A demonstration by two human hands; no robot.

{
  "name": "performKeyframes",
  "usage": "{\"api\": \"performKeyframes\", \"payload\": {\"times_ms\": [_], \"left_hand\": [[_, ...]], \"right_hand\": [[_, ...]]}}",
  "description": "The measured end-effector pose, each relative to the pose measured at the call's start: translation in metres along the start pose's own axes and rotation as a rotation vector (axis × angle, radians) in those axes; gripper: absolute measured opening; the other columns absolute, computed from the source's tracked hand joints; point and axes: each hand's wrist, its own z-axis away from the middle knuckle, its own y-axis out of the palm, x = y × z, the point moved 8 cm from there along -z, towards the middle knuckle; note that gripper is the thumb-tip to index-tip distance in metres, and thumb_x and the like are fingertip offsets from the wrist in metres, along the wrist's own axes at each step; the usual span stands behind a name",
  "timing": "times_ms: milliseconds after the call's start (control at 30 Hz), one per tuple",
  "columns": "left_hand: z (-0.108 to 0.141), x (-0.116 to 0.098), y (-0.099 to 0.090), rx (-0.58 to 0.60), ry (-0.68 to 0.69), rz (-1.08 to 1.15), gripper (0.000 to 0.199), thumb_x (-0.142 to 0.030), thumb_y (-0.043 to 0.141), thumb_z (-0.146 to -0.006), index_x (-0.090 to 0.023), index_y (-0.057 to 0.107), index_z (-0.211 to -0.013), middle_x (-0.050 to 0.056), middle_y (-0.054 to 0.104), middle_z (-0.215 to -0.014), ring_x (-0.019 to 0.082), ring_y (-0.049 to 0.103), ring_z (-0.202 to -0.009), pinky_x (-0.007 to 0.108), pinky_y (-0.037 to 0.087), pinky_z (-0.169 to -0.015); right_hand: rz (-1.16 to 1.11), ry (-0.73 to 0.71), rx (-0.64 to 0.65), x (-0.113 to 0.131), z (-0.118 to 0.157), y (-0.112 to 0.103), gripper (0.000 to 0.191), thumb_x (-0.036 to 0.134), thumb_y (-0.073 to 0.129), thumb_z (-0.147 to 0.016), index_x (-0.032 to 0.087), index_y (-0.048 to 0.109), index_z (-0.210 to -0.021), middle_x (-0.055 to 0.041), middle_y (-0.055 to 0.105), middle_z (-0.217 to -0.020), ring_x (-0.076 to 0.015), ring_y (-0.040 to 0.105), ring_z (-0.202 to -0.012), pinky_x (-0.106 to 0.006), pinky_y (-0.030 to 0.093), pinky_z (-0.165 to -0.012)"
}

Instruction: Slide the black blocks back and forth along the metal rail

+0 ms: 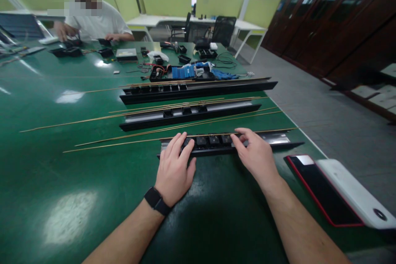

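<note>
My left hand (175, 165), with a black watch on its wrist, lies with fingers stretched over the left end of the nearest black channel (284, 145). Several square black blocks (214, 140) sit in a row inside that channel, between my hands. A thin brass-coloured rod (123, 144) runs lengthwise along the channel's far side and sticks out well past its left end. At the right end of the block row, my right hand (252, 148) has thumb and forefinger tips close together around the rod. My left fingertips partly hide the leftmost block.
Two more black channels (192, 117) (198, 90) with blocks and rods lie beyond. Behind them is a black tray (182, 72) with blue items. A red-edged phone (321, 189) and a white device (352, 192) lie at right. A co-worker (99, 24) sits across the green table (117, 206).
</note>
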Motion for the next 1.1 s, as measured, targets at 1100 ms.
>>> {"api": "performKeyframes", "payload": {"times_ms": [1100], "left_hand": [[-0.0009,-0.0013,-0.0015,0.009,-0.004,0.002,0.047,-0.022,0.059,-0.098,-0.02,0.055,-0.144,0.017,0.049,-0.161,0.036,0.044,-0.151,0.057,0.049,-0.112]], "right_hand": [[0.08,0.015,-0.018,0.0004,0.0012,-0.0016,0.035,0.049,0.061,-0.098,0.022,0.07,-0.117,-0.0045,0.071,-0.089,-0.0244,0.067,-0.084,-0.035,0.046,-0.074]]}}
